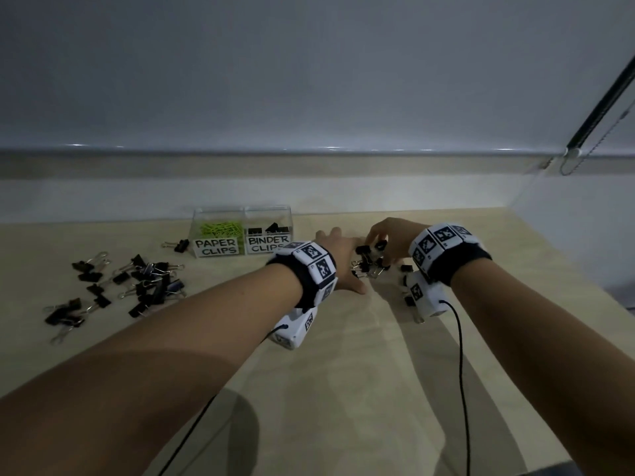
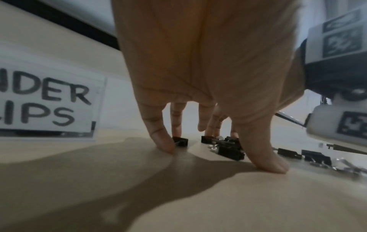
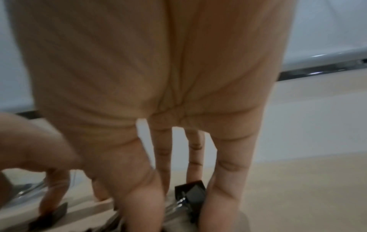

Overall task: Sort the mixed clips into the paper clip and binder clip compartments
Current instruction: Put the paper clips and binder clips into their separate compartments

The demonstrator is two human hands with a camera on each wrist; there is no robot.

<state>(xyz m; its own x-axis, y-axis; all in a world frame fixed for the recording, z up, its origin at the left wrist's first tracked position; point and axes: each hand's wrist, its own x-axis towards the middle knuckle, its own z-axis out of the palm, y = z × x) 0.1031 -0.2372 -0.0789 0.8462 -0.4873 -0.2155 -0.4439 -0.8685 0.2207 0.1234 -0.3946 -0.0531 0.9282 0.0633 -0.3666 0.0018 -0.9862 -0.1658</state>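
Note:
A clear two-part box [image 1: 242, 214] stands at the back, with green paper clips [image 1: 216, 228] behind the PAPER CLIPS label and black clips behind the BINDER CLIPS label [image 2: 45, 102]. A small bunch of black binder clips [image 1: 369, 262] lies right of the box. My left hand [image 1: 340, 259] rests palm down beside the bunch, its spread fingertips [image 2: 164, 144] touching the table. My right hand [image 1: 391, 235] arches over the bunch with its fingers gathered round several clips. One black clip [image 3: 191, 194] sits between those fingers.
A large scatter of black binder clips [image 1: 130, 286] covers the left of the wooden table [image 1: 343, 389]. A single clip [image 1: 180, 245] lies just left of the box. More clips [image 2: 315, 157] lie under my right wrist. A wall ledge [image 1: 309, 163] runs behind the table.

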